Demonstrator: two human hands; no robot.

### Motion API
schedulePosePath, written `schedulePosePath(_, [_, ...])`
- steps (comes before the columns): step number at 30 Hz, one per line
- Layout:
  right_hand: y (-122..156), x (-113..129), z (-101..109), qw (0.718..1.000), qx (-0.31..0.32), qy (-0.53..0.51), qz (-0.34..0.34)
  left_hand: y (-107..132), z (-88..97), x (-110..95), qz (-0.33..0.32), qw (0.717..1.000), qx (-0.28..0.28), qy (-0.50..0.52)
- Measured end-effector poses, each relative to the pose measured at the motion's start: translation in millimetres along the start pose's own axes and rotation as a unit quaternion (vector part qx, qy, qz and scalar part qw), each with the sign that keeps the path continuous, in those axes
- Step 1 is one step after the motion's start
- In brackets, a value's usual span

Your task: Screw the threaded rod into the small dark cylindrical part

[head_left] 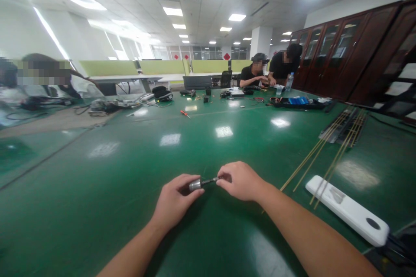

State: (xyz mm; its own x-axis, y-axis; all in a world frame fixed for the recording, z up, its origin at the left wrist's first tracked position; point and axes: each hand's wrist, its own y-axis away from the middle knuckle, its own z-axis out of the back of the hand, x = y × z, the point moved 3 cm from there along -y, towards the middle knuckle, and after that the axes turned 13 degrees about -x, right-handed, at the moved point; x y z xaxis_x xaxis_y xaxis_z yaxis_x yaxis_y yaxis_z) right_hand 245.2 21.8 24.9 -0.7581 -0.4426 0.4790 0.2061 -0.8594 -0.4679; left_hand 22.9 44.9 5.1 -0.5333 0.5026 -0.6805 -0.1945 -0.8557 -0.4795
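1 metal tool (204, 182), long axis crosswise; left hand (172, 200) pinching its silver barrel (195, 185), right hand (242, 181) its thin shaft (210, 180) at the end; tool between the 2 hands, neither nearer.

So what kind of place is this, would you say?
Probably an office doubling as a workshop: there are yellow-green desk partitions and dark wooden cabinets, while a red-handled screwdriver lies on the big green table.
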Motion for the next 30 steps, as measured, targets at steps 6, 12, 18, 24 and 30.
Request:
schedulePosePath(6, [0, 0, 1, 1.0, -0.001, 0.005, -0.002, 1, -1.4, 1, 0.003, 1.0, 0.002, 0.0])
schedulePosePath(12, [-1, -4, 5, 1.0, -0.007, -0.002, -0.019, -4, 7.0, 12, 0.037, 0.997, -0.06, -0.043])
schedulePosePath(18, [-1, -6, 2, 0.999, 0.012, -0.008, -0.033, -10, 11.2, 36, 0.17, 0.976, -0.118, 0.066])
schedulePosePath(24, [-1, 0, 0, 0.999, 0.034, -0.007, -0.029, -4, 32.4, 31, 0.212, 0.964, -0.122, 0.108])
schedulePosePath(30, [1, 4, -2, 0.999, 0.043, -0.008, -0.006, 34, 118.7, 25, 0.156, 0.981, -0.114, -0.033])
